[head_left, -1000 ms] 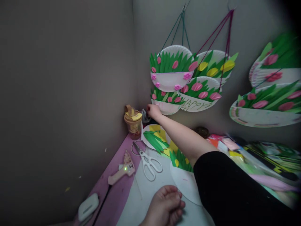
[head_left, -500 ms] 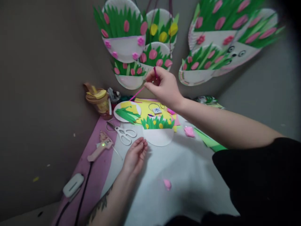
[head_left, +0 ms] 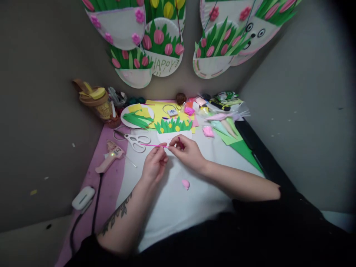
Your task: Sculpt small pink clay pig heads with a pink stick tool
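Already, the paper-plate basket (head_left: 167, 137) bears green blades (head_left: 170, 126) and yellow blooms (head_left: 177, 128); no hanging cord shows on it, and its visible white front looks plain. Just nearer, left hand (head_left: 154, 163) and right hand (head_left: 189, 152) pinch a thin, bright pink strand (head_left: 148, 145), fairly straight, its left end beside white scissors (head_left: 135, 141).

Left hand (head_left: 154, 163) and right hand (head_left: 189, 152) pinching thin pink stick (head_left: 151, 145) just in front of paper-plate basket (head_left: 174, 136) of yellow tulips. White scissors (head_left: 136, 141) left of basket, glue gun (head_left: 110, 157) farther left; pink clay lump (head_left: 185, 183) nearer wearer than basket; pink packet (head_left: 208, 131) right of basket; decorated plates (head_left: 164, 65) hanging on wall beyond basket.
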`<state>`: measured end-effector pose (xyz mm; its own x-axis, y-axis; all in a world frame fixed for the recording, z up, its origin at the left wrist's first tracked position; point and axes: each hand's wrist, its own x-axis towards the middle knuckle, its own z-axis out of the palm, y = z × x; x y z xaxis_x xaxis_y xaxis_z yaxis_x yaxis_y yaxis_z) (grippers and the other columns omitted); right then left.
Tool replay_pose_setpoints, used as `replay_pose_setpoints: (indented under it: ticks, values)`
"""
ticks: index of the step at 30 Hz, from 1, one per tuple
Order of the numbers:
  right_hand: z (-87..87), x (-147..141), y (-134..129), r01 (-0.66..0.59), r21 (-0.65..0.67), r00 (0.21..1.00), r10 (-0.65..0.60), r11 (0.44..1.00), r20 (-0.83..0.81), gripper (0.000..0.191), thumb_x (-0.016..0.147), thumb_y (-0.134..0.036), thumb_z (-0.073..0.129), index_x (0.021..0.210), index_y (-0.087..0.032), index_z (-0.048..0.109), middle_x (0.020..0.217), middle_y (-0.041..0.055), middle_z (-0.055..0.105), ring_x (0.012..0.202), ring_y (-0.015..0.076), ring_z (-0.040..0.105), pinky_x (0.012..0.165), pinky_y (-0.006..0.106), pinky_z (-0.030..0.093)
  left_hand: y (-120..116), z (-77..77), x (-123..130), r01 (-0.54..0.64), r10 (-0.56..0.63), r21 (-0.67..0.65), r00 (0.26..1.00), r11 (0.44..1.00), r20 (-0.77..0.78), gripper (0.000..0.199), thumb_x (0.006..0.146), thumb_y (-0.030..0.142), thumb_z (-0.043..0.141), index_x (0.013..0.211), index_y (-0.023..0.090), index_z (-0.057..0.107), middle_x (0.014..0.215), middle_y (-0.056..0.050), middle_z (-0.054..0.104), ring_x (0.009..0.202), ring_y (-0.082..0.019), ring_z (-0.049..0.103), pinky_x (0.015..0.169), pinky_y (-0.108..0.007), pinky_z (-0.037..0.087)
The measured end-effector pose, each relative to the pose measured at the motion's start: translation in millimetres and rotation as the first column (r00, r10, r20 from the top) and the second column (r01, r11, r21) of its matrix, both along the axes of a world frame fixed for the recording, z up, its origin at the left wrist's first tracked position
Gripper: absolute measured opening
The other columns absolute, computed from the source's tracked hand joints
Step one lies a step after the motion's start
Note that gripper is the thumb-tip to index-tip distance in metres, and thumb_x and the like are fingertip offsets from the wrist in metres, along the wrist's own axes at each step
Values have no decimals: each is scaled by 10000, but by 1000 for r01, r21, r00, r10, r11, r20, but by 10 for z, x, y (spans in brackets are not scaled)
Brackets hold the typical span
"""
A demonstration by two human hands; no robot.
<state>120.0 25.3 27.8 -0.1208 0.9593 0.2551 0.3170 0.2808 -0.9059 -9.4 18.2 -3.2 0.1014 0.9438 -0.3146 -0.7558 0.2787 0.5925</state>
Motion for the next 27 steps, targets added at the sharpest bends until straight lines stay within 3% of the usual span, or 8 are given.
replay_pose_setpoints:
  ticks: [4, 7, 9, 13, 17, 19, 23, 27]
  values:
    - [34, 375, -112, -223, 74, 967, 210, 972, 147, 61, 818, -212, 616, 872, -194, 639, 821, 6, 639, 608, 93, 501, 615, 237, 437, 30, -7, -60, -46, 46, -8, 999, 999, 28, 166, 700, 173, 777, 786, 105, 652, 537, 78, 394, 461, -22, 360, 435, -135, 322]
    - [-47, 705, -280, -496, 67, 842, 461, 866, 280, 108, 842, -161, 564, 870, -193, 663, 849, 49, 642, 803, 149, 604, 740, 280, 485, 87, -53, -133, -65, 68, -50, 995, 997, 74, 109, 751, 163, 719, 740, 120, 619, 516, 89, 343, 430, -11, 320, 419, -118, 285]
    - [-162, 845, -421, -511, -12, 800, 480, 860, 360, 166, 821, -137, 573, 957, -183, 653, 902, 68, 613, 847, 164, 602, 749, 292, 492, 103, -100, -152, -49, 56, -76, 994, 996, 93, 90, 776, 151, 679, 726, 120, 611, 514, 82, 351, 425, -11, 319, 418, -116, 283]
    - [-401, 861, -650, -410, -152, 774, 431, 899, 464, 312, 759, -148, 646, 1064, -183, 592, 951, 67, 591, 870, 188, 583, 760, 319, 489, 35, -199, -84, 20, -11, -94, 996, 995, 93, 62, 757, 126, 666, 719, 99, 625, 516, 63, 379, 433, -22, 345, 411, -128, 284]
    - [-537, 757, -743, -387, -163, 769, 415, 908, 486, 290, 771, -175, 644, 1050, -196, 571, 954, 59, 582, 862, 188, 581, 749, 315, 488, -70, -255, -2, 60, -55, -74, 996, 995, 71, 64, 703, 116, 695, 722, 86, 642, 518, 55, 393, 449, -34, 365, 409, -140, 291]
    - [-599, 745, -790, -365, -76, 806, 355, 928, 473, 257, 783, -133, 597, 1028, -199, 556, 926, 53, 580, 841, 179, 576, 733, 304, 488, -96, -261, -1, 61, -57, -66, 997, 996, 62, 71, 694, 118, 702, 722, 89, 645, 521, 55, 397, 454, -34, 367, 411, -138, 292]
    - [-756, 795, -981, -226, 300, 897, 78, 927, 434, 273, 777, -41, 473, 993, -202, 513, 844, 50, 571, 821, 179, 559, 700, 289, 482, -103, -262, -61, 37, -34, -66, 998, 997, 51, 62, 703, 122, 693, 712, 90, 640, 521, 56, 398, 448, -31, 363, 414, -138, 300]
    - [-864, 843, -1263, -309, 377, 812, 36, 873, 583, 155, 787, -85, 508, 879, -210, 513, 758, 25, 574, 690, 157, 532, 608, 261, 431, -64, -262, -81, 9, -5, -81, 999, 997, 51, 30, 733, 105, 647, 713, 88, 633, 512, 55, 400, 433, -30, 361, 408, -141, 299]
